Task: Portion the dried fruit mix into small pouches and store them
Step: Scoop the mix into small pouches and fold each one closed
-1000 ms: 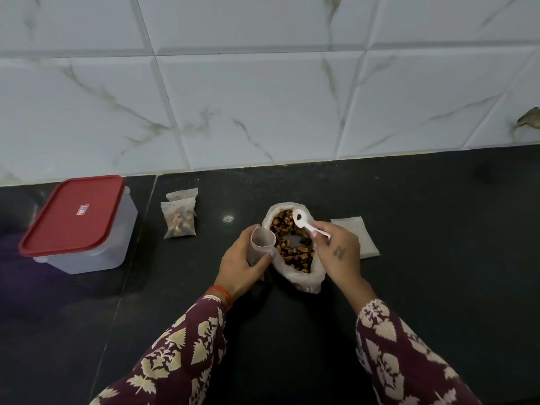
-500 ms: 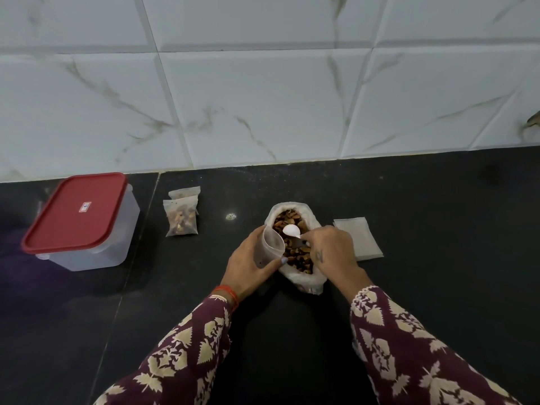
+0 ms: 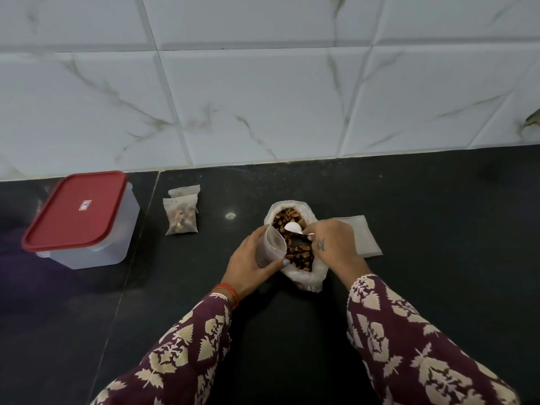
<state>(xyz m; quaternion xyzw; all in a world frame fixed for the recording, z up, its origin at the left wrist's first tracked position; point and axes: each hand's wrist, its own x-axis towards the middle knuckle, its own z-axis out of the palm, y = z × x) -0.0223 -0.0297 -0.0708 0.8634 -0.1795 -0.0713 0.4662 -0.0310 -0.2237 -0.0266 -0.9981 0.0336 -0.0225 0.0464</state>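
Your left hand [image 3: 248, 267] wraps its fingers around a small pouch [image 3: 270, 249], holding its mouth open beside the big bag [image 3: 295, 247] of dried fruit mix on the black counter [image 3: 438, 287], so little should spill. Your right hand [image 3: 333, 244] pinches a white spoon [image 3: 293, 228] over the fruit. Filled pouches [image 3: 181, 213] wait near the red-lidded box [image 3: 79, 220], likely their storage.

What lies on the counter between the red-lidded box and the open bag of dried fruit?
In the head view, two filled small pouches lie between the red-lidded box and the open bag, apart from both; otherwise bare dark counter.
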